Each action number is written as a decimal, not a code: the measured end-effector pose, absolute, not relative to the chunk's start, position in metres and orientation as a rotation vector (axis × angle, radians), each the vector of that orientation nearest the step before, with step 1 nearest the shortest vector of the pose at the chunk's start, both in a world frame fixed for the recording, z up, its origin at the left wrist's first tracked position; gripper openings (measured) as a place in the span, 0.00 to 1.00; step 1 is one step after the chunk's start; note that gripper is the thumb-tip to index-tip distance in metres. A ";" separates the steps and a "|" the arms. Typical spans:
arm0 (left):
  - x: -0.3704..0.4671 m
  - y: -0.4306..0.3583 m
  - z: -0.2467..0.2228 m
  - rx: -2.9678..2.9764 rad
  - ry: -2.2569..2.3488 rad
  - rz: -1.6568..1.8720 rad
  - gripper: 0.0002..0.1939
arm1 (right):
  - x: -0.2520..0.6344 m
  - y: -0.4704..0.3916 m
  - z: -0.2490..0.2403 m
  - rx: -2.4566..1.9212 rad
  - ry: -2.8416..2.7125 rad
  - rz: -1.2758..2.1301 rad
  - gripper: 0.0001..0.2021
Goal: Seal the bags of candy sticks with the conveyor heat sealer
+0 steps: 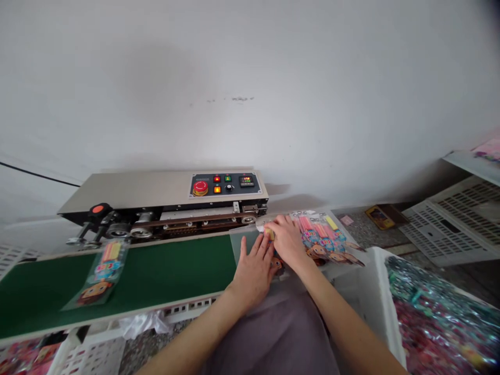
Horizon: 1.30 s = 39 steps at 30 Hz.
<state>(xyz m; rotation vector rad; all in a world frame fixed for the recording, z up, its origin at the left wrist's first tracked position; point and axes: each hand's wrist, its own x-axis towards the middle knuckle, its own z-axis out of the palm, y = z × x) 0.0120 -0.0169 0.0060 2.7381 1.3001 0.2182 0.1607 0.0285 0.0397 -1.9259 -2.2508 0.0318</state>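
Left hand (253,271): palm down, fingers extended and somewhat spread, little finger standing apart, fingertips on a clear printed packet (277,263) at the near right end of the green belt (175,271). Right hand (288,240): fingers bent, right beside the left, touching the same packet around its yellow part; can't make out whether it's pinching or just pressing. Packet is mostly covered by both hands. Overlapping packets (322,240) with pink and yellow contents just right of the right hand. Another packet (102,273) lies tilted on the belt, well left of the hands. Machine housing (156,190) behind the belt, panel lights lit. White bin (386,299) at right holds shiny green and pink packs.
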 end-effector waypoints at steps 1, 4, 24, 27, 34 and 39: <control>0.012 -0.017 0.004 2.741 1.306 0.227 0.29 | 0.163 0.026 0.042 -1.938 -2.230 -0.012 0.17; 0.011 -0.018 -0.001 2.758 1.329 0.270 0.29 | 0.175 0.012 0.045 -2.012 -2.138 -0.212 0.21; -0.038 -0.018 0.033 2.631 1.710 0.217 0.26 | 0.162 -0.027 0.026 -1.998 -2.065 -0.245 0.17; -0.012 -0.016 0.042 2.676 1.540 0.220 0.25 | 0.177 -0.030 0.037 -2.010 -2.082 -0.297 0.17; 0.042 -0.011 0.010 2.744 1.242 0.270 0.31 | 0.221 -0.030 0.026 -2.167 -2.047 -0.486 0.22; 0.008 -0.003 -0.003 2.814 1.209 0.314 0.30 | 0.211 -0.031 0.011 -2.167 -2.054 -0.463 0.26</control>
